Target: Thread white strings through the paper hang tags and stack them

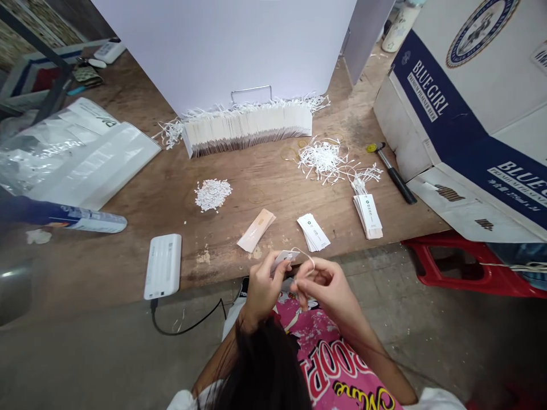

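Observation:
Close to the table's front edge, my left hand (265, 285) pinches a small white hang tag (285, 257) between thumb and fingers. A white string (308, 256) loops from the tag to my right hand (320, 282), whose fingers are closed on it. Just beyond lie a peach-coloured stack of tags (256, 230) and a fanned stack of white printed tags (314, 232). Farther right is a bundle of strung tags (368, 216). Behind these sit a tangled heap of white strings (322, 160) and a pile of small white pieces (212, 195).
A long row of strung tags (252, 130) stands against a white panel (239, 51). At right are a hammer (395, 175), a beer carton (453, 114) and a red stool (453, 265). At left lie a power bank (163, 266), a spray can (94, 219) and plastic bags (98, 165).

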The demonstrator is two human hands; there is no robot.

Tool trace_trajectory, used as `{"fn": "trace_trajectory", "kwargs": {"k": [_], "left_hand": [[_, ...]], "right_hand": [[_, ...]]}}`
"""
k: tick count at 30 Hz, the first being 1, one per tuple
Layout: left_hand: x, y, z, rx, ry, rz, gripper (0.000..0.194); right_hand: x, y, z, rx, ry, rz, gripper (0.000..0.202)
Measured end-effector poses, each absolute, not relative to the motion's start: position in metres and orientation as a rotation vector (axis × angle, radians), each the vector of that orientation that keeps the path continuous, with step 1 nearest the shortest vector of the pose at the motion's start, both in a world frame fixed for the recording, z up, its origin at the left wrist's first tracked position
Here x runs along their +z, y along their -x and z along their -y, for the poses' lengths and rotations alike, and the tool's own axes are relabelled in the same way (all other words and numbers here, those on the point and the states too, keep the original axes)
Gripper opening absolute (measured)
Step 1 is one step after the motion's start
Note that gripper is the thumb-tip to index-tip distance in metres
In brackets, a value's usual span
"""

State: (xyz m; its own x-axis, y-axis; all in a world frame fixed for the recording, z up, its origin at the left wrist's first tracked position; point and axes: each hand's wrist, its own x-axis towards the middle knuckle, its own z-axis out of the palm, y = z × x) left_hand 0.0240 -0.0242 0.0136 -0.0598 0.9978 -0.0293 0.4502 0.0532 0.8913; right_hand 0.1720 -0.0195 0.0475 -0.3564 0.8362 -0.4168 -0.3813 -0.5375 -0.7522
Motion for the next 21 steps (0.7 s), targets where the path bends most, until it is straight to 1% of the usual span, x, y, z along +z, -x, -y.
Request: {"fn": "trace_trajectory", "kwargs": {"k": [4,5,7,13,17,21], "left_hand": [[0.019,-0.024,0.027,0.981,-1.584,-1.606,0.01],[0.02,-0.023,0.028,0.989,-1.6,-1.607,0.01],[0.021,-0.022,0.028,1.004,-1.649,-1.615,0.011],[0.025,-0.018,0.026,1.061,-1.869,-1.591,0.014],[0.025,-0.016,0.024,1.07,-1.865,-1.597,0.011],[0.023,-0.019,0.025,1.044,-1.774,-1.72,0.008]], "right_hand": [[0.041,-0.159,0.015,1.305,1.301,1.036,0.004],[0.038,-0.157,0.015,1.198,1.332,1.091,0.002],[0.033,-0.155,0.018,1.082,1.362,1.164,0.007],[0.035,-0.161,0.016,1.054,1.358,1.288,0.009],[0.042,-0.172,0.004,1.215,1.327,1.485,0.007],[0.037,-0.168,0.006,1.135,1.369,1.423,0.006]]}}
